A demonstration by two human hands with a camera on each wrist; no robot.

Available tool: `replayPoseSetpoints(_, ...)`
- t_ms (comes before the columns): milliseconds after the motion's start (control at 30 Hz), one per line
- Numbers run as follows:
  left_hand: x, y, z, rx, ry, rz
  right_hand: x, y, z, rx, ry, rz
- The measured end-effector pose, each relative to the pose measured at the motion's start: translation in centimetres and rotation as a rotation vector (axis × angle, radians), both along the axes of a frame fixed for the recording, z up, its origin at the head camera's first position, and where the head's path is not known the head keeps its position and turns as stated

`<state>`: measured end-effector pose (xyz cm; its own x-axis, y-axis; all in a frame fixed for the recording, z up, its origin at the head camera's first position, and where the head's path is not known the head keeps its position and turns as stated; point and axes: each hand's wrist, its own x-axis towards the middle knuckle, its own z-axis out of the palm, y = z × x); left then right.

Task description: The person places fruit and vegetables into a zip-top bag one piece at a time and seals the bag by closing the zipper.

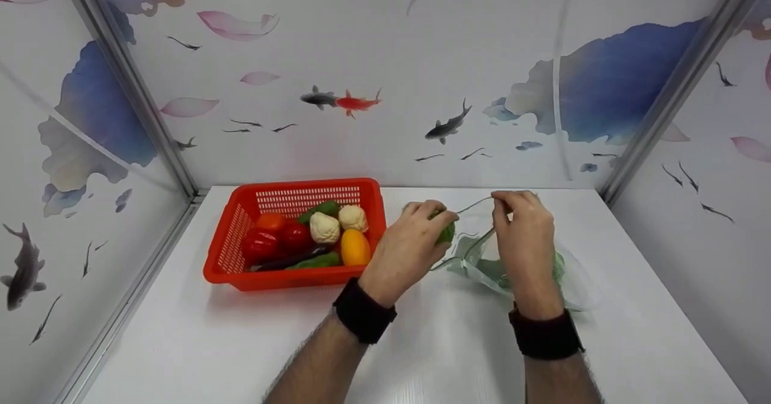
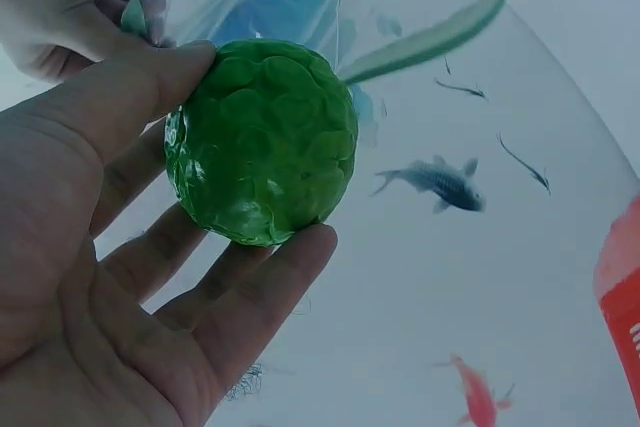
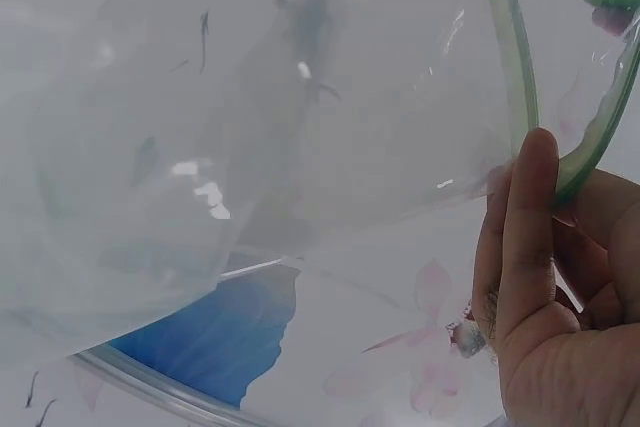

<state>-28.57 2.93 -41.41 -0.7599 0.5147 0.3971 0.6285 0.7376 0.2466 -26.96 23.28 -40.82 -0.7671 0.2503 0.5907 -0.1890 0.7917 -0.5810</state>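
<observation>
In the head view my left hand (image 1: 409, 241) holds a round, glossy green vegetable (image 1: 447, 230) with a lumpy surface, right beside the mouth of a clear plastic bag (image 1: 578, 286). The left wrist view shows this vegetable (image 2: 262, 142) between thumb and fingertips. My right hand (image 1: 527, 241) pinches the bag's green-edged rim between thumb and fingers and lifts it, so the mouth gapes toward the left hand. Something green (image 1: 559, 267) lies inside the bag, partly hidden behind the right hand. In the right wrist view, the green rim (image 3: 520, 77) runs up from the fingertips.
Left of the hands stands a red plastic basket (image 1: 271, 280). It holds a red pepper (image 1: 260, 244), an eggplant (image 1: 295, 258), two whitish lumpy vegetables (image 1: 325, 228), a yellow oval one (image 1: 355, 248) and several others. Printed panels wall in the white table (image 1: 241, 344).
</observation>
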Motion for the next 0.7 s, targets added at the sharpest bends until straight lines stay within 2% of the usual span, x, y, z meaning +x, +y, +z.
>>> replayPoseSetpoints(167, -0.4, 1.2, -0.1, 0.002, -0.082, -0.100, 0.1, 0.5, 0.2, -0.026, 0.056, -0.012)
replayPoseSetpoints(367, -1.7, 2.0, -0.6, -0.004, -0.182, -0.195, 0.2, 1.4, 0.5, -0.052, 0.106, -0.010)
replayPoseSetpoints(533, -2.5, 2.4, -1.2, -0.017, -0.215, -0.187, 0.3, 2.2, 0.6, -0.062, 0.128, -0.018)
replayPoseSetpoints(700, -2.8, 2.2, -1.2, 0.009, -0.224, -0.163, 0.6, 2.9, 0.9, -0.087, 0.156, -0.036)
